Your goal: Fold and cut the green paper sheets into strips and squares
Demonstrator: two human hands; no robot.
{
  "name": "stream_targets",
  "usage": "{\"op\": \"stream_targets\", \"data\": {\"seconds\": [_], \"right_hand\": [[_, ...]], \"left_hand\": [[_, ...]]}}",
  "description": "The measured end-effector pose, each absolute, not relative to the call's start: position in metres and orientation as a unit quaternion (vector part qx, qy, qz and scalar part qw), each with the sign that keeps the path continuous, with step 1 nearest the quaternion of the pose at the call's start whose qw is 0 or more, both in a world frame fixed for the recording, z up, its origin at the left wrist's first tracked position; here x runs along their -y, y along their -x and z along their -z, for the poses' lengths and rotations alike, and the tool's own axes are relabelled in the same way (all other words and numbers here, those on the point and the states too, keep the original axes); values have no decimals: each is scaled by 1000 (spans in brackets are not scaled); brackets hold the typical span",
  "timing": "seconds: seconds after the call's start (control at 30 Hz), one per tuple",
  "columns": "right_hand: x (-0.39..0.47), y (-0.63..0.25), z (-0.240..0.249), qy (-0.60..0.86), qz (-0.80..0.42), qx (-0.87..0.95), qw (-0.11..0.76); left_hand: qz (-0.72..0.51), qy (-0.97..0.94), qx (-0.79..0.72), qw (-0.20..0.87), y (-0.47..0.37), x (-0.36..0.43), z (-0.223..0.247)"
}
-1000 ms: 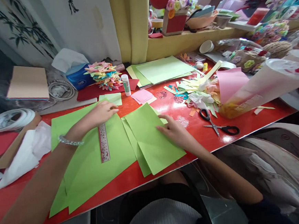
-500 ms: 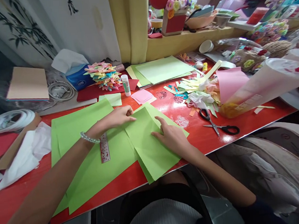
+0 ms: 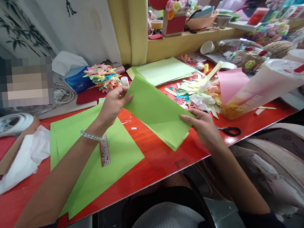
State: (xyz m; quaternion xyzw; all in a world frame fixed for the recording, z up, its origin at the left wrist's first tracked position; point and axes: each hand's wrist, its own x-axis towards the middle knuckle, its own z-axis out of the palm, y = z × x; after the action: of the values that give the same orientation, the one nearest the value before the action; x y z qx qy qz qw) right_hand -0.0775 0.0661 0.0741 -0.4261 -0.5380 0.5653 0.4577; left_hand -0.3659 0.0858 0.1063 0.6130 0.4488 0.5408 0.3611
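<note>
While a red table (image 3: 166, 163) runs across the view, overlapping large green sheets (image 3: 125, 151) lie flat on its left part. Smaller green paper (image 3: 153, 103), showing two layers, is held up over the table, right of those sheets. The left hand (image 3: 115, 102) pinches its upper-left corner; the right hand (image 3: 204, 125) grips its right edge between thumb and fingers. A patterned ruler (image 3: 105, 153) rests on the large sheets. Scissors (image 3: 231, 131) lie partly hidden behind the right hand.
</note>
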Motion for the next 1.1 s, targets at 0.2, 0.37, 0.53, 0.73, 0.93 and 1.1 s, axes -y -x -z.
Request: {"op": "stream_targets", "data": {"seconds": [0.2,0.37,0.53,0.73,0.93,1.1], "right_hand": [[-72,72,-65,404,-377,540,635],[-67,65,-57,402,-373,615,566],[-68,61,-44,410,-404,609,545],[-71,59,-42,403,-451,579,546],[-55,58,-62,443,-456,569,522],[-43,55,-57,575,-408,594,387]], "left_hand": [[-548,-621,-413,377,359,-85,-94],[-453,-633,-454,433,358,-80,-77],[-431,-640,-454,447,356,-85,-69],[-428,-625,-462,462,350,-93,-64],[-417,-629,-500,424,344,-103,-81],[-230,-717,-575,321,340,-121,-86]]}}
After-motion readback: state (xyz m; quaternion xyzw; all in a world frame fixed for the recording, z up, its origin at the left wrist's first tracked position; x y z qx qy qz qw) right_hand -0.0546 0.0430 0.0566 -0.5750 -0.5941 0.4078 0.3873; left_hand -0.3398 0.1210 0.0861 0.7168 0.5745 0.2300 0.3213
